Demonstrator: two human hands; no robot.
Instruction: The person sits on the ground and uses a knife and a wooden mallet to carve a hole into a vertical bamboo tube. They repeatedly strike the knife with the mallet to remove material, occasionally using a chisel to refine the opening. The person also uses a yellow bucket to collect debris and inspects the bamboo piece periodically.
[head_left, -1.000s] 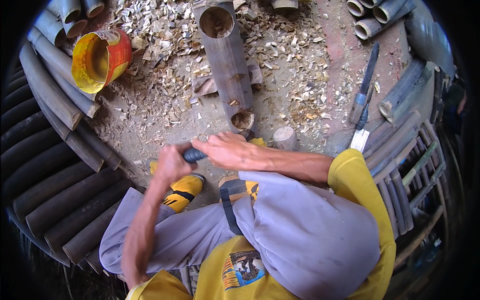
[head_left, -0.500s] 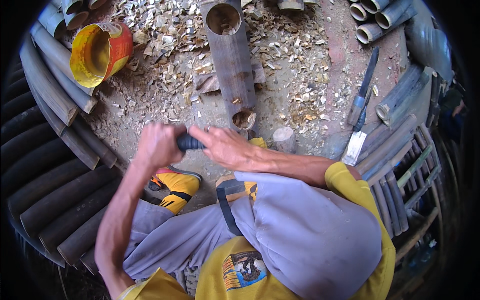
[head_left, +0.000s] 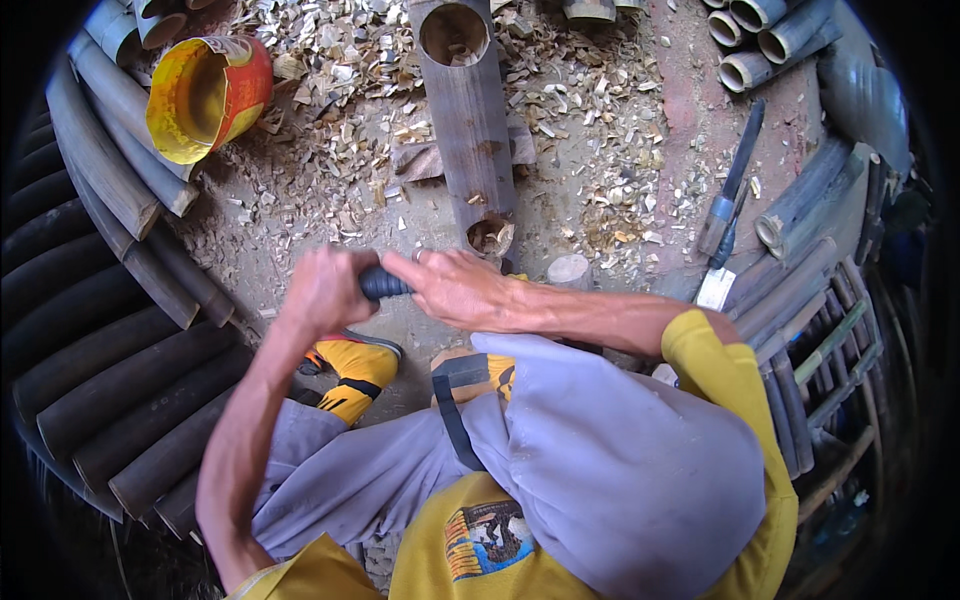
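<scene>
My left hand point(head_left: 330, 290) is closed round a dark, ribbed, grip-wrapped handle point(head_left: 382, 283) in front of my knees. My right hand point(head_left: 462, 290) is closed on the same handle from its other side, thumb toward my left hand. Both hands hide the rest of the tool, so its kind does not show. Just beyond my right hand lies a thick bamboo pole point(head_left: 478, 130), running away from me. A large round hole is cut near its far part, and another opening with wood chips in it shows at its near end.
A wooden block point(head_left: 418, 161) lies under the pole. Wood chips point(head_left: 600, 150) cover the floor. Two long-handled blades point(head_left: 735, 190) lie at right, near a wood stub point(head_left: 570, 270). At left stand a cut-open yellow-red container point(head_left: 208, 100) and stacked bamboo lengths point(head_left: 120, 400); more bamboo point(head_left: 760, 45) lies at far right.
The view has shifted slightly, moving the pole and blades a little rightward in the picture. Both hands keep hold of the handle, almost in the same place.
</scene>
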